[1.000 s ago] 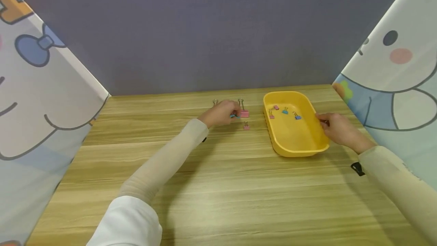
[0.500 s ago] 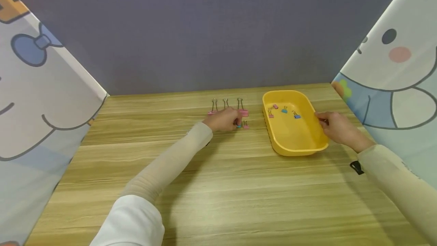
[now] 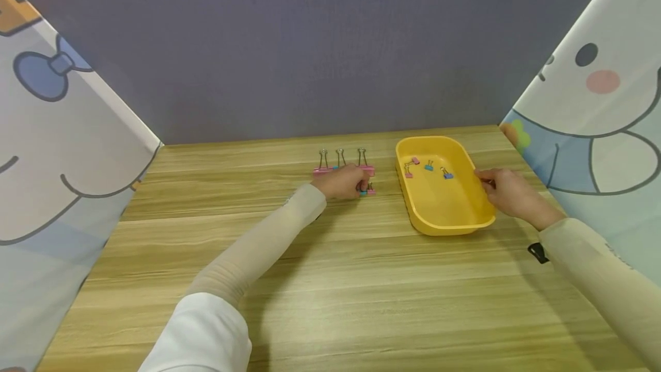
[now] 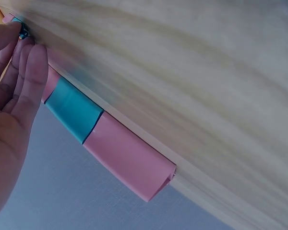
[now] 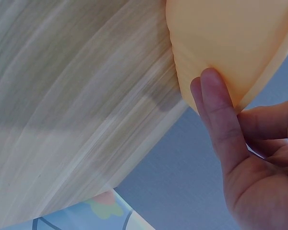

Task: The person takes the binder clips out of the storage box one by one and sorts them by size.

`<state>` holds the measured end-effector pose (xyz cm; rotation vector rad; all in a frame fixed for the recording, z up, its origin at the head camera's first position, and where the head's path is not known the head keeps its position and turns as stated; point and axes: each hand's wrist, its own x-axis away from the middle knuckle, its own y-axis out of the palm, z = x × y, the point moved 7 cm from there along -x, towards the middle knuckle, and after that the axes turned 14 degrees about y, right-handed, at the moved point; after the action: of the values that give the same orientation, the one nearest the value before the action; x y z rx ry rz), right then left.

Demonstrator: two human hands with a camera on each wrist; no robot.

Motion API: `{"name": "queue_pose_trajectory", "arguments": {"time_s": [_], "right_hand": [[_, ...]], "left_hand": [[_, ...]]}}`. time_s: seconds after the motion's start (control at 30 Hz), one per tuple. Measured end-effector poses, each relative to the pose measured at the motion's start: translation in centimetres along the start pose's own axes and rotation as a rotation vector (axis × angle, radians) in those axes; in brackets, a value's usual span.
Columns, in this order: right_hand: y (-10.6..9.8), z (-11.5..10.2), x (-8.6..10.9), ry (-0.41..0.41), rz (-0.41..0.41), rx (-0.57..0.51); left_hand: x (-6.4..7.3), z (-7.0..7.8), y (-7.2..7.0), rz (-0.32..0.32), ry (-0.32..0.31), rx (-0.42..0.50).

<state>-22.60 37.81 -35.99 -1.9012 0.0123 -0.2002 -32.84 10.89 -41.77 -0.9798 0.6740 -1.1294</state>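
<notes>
My left hand (image 3: 345, 181) pinches a small teal binder clip (image 4: 23, 29) between thumb and fingers, low over the wooden table. Right beside that clip is a small pink binder clip (image 3: 372, 192). Just behind the hand runs a row of large binder clips with wire handles up: a left pink one (image 4: 129, 155), a teal one (image 4: 76, 111) and another pink one (image 3: 369, 171); the hand partly covers them. My right hand (image 3: 508, 193) grips the right rim of a yellow plastic tray (image 3: 449, 229), fingers (image 5: 220, 103) along its outer wall.
Inside the tray lie several small binder clips, among them a pink one (image 3: 409, 175), a teal one (image 3: 429, 167) and a blue one (image 3: 448, 176). A grey panel (image 3: 330, 45) closes the table's back; printed cartoon panels stand at both sides.
My left hand has moved the small teal clip from the large row forward and slightly right, up beside the small pink clip. My right hand stays on the tray.
</notes>
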Motion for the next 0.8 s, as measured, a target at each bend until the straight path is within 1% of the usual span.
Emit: {"name": "queue_pose_trajectory", "arguments": {"time_s": [0.27,0.43,0.53,0.63,0.8], "right_hand": [[-0.1,-0.1,0.0,-0.006,0.018,-0.006],[-0.1,-0.2,0.0,-0.024,0.058,0.007],[-0.1,-0.1,0.0,-0.029,0.060,0.008],[0.0,-0.1,0.0,-0.029,0.051,0.003],[0.0,0.0,0.0,-0.040,0.059,0.011]], "left_hand": [[-0.1,0.3,-0.1,-0.006,-0.004,-0.003],[-0.2,0.4,-0.3,-0.001,0.024,-0.015],[-0.5,0.6,-0.7,0.029,0.064,-0.043],[-0.7,1.0,-1.3,0.082,0.092,-0.049],[-0.9,2.0,-2.5,0.165,0.080,-0.033]]}}
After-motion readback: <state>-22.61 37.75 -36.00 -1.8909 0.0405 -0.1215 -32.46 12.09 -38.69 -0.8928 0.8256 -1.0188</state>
